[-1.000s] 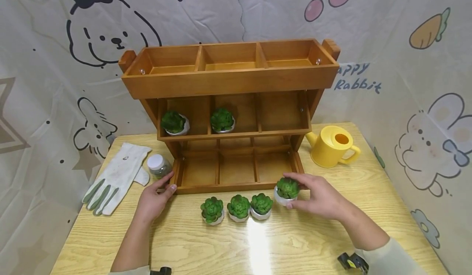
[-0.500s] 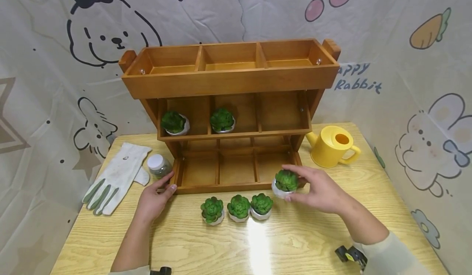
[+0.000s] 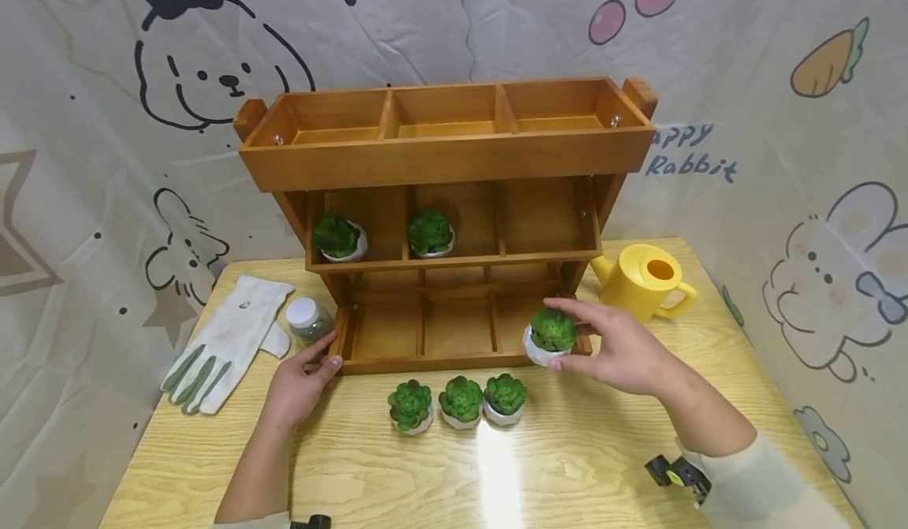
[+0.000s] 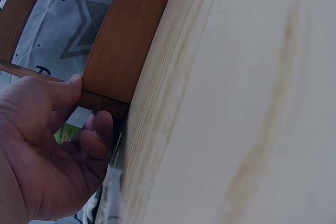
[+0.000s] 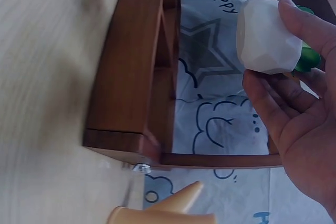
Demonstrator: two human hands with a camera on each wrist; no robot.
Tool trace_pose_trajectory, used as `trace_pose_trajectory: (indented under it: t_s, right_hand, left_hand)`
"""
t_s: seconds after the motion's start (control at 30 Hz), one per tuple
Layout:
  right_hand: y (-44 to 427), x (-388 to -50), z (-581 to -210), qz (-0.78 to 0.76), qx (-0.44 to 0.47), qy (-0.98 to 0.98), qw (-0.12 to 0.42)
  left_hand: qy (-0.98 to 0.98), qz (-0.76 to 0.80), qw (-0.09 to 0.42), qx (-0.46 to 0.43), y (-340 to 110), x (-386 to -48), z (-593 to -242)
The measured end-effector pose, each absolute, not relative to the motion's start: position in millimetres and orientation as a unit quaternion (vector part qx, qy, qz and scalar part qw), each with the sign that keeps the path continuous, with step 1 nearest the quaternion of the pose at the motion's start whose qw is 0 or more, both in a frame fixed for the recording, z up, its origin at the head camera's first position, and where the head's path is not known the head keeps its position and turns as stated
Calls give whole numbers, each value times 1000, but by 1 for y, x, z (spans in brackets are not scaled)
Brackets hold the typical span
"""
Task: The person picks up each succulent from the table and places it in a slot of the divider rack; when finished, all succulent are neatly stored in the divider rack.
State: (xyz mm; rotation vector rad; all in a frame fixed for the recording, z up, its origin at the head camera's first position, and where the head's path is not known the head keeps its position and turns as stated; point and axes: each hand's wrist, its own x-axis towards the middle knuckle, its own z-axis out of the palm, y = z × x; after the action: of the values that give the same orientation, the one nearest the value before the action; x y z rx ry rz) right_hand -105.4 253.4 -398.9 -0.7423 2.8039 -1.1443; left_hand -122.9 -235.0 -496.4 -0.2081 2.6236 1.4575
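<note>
My right hand [image 3: 619, 351] grips an artificial succulent in a white faceted pot [image 5: 269, 36], thumb on one side and fingers on the other. It is held in the air before the right compartment of the bottom tier of a wooden three-tier shelf [image 3: 447, 158]. My left hand [image 4: 58, 145] holds the bottom tier's front left corner between thumb and curled fingers. Three more potted succulents stand in front of the shelf: a left one [image 3: 410, 407], a middle one [image 3: 461, 401] and a right one [image 3: 505, 398]. Two others, a left plant [image 3: 339, 237] and a middle plant [image 3: 430, 232], sit in the middle tier.
A yellow watering can [image 3: 641, 281] stands right of the shelf. On the left are a white-lidded jar [image 3: 308, 318] close to my left hand and a pair of white gloves [image 3: 230, 340]. A patterned cloth [image 3: 454, 24] hangs behind the wooden table [image 3: 397, 482].
My right hand has raised the potted succulent from in front of the shelf's lower right corner up past the bottom tier's front edge. The left hand has stayed on its corner.
</note>
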Motion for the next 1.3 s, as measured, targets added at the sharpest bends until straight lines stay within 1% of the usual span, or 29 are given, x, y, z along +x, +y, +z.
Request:
trace_pose_trajectory:
  t_s: [0.57,0.97,1.3]
  right_hand:
    - [250,-125,-367,-370,-240,897,-37]
    - [247,-134,-346,-366,-227,897,-100]
    - [244,-146,-328,-378,-216,893,-114]
  left_hand:
    - [876,473,67,-70,-235,-123,-496]
    - [878,469,66,-72,-236,-123,-496]
    - [875,475,64,-70,-236,-123,-498]
